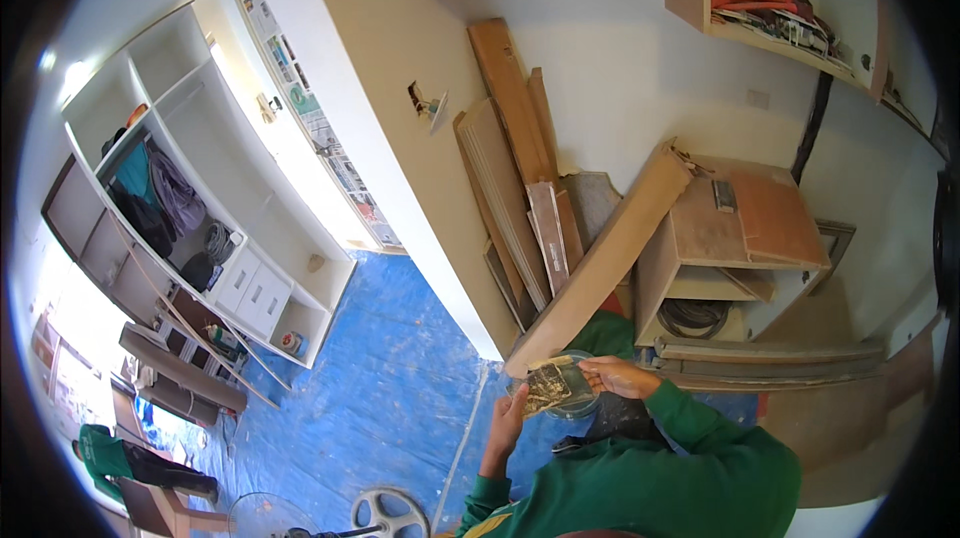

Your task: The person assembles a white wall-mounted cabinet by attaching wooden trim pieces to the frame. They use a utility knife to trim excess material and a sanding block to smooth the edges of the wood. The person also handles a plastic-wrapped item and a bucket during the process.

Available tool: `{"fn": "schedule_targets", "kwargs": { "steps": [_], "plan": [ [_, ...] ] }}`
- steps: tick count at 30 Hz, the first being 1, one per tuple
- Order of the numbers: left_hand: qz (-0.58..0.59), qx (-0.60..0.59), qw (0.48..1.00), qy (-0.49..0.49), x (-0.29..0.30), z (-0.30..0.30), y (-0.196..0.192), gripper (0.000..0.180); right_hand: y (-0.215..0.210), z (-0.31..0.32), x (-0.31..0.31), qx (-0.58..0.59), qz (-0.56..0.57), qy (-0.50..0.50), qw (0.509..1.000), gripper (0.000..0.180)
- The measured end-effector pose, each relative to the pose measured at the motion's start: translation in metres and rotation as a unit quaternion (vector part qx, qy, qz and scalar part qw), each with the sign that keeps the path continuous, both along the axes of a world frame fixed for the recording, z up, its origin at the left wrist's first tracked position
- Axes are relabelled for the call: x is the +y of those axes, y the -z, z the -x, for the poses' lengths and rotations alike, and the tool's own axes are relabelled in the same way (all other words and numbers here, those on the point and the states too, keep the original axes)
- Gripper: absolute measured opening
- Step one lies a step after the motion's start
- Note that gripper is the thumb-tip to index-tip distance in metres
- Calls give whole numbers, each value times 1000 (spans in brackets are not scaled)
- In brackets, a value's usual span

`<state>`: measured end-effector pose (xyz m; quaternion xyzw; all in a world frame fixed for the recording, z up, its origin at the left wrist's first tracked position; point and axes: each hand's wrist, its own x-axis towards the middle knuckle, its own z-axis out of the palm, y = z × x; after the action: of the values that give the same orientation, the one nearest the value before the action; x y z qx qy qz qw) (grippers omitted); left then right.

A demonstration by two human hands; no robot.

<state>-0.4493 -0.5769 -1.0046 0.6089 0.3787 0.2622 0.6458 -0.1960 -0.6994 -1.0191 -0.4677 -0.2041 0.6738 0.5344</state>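
Note:
Both hands hold a flat, roughly rectangular dark piece (558, 388) blotched with yellowish tan; its exact kind I cannot make out. My left hand (508, 420) grips its left edge, thumb up. At its right end, my right hand (615, 378) pinches it between thumb and fingers. Green sleeves cover both my arms. Beneath the piece shows part of a round, clear-looking container rim (572, 414), mostly hidden. Just beyond my hands, the lower end of a long cardboard box (600, 263) leans down toward the floor.
Wooden boards (515, 103) lean against the wall corner. A wooden cabinet (710, 218) with coiled cable stands right, with stacked planks (770, 363) before it. Blue sheeting (390, 358) covers the floor. A fan base (390, 513) stands near. Far left, another person (105, 453) bends by a white wardrobe (230, 158).

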Motion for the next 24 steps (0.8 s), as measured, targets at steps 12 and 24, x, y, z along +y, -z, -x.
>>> {"fn": "schedule_targets", "kwargs": {
  "steps": [12,24],
  "plan": [
    [-63,-22,995,79,-39,14,15,49,-71,9,11,-264,-29,-198,944,33],
    [49,-24,986,-157,-56,77,40,46,-20,-64,-65,-156,29,137,978,42]
  ]
}}
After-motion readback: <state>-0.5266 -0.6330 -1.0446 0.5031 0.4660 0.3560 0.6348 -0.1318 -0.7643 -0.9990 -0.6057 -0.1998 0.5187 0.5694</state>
